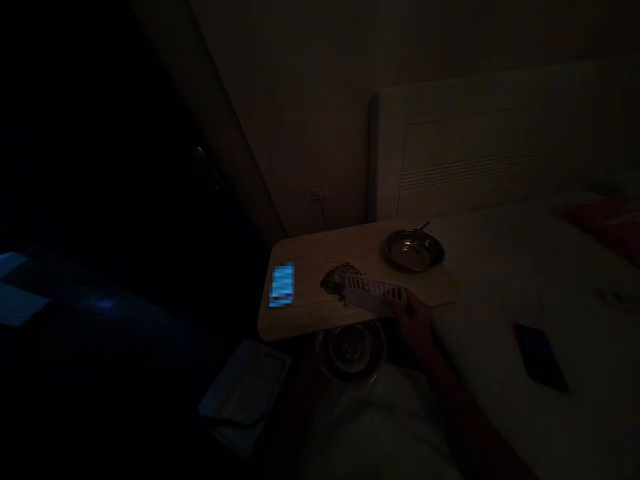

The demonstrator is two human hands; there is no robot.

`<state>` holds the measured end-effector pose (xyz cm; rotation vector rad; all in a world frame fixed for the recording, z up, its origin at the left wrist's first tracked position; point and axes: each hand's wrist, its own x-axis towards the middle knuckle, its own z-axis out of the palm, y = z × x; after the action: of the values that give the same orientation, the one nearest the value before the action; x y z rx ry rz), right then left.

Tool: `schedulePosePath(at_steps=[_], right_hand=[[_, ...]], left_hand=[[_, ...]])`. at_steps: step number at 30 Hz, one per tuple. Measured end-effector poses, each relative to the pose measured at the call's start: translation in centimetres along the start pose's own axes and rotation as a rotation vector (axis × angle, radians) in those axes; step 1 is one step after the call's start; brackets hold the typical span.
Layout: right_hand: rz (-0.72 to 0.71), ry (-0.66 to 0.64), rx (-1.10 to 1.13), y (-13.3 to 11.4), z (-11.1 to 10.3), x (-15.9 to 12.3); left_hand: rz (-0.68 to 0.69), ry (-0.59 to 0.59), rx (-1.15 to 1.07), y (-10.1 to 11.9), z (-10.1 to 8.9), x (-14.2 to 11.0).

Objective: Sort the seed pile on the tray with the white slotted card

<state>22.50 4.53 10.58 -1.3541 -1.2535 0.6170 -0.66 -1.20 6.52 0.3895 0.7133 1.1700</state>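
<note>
In the dim light, my right hand (413,320) is closed on the near right end of a white slotted plastic tray (370,297), with a row of rectangular openings along it. The tray's left end touches a pile of small dark grains or seeds (336,280) spread on the wooden tabletop (300,323). Below the table's front edge is a round metal bowl (381,353), with some dark bits inside it. My left hand (314,367) grips the bowl's left side; its fingers are mostly lost in shadow.
A shallow metal dish (415,253) sits at the table's back right, a handle sticking out behind it. A lit phone (281,285) lies at the left end. To the right, a dark phone-like object (540,357) rests on the bed (485,333). A pale box-like object (245,387) stands lower left.
</note>
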Motion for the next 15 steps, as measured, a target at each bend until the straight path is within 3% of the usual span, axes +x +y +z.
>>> schedulePosePath(at_steps=[6,11,15], right_hand=[[-0.003,-0.01,0.01,0.1,-0.1,-0.1],[0.017,0.001,0.015,0.2,-0.1,-0.1],[0.021,-0.002,0.007,0.0,-0.2,-0.1]], left_hand=[[0.05,-0.013,-0.018,-0.2,-0.3,0.2],[-0.039,0.031,-0.008,-0.7,-1.7,0.6],[0.01,0.0,-0.029,-0.6,-1.1,0.5]])
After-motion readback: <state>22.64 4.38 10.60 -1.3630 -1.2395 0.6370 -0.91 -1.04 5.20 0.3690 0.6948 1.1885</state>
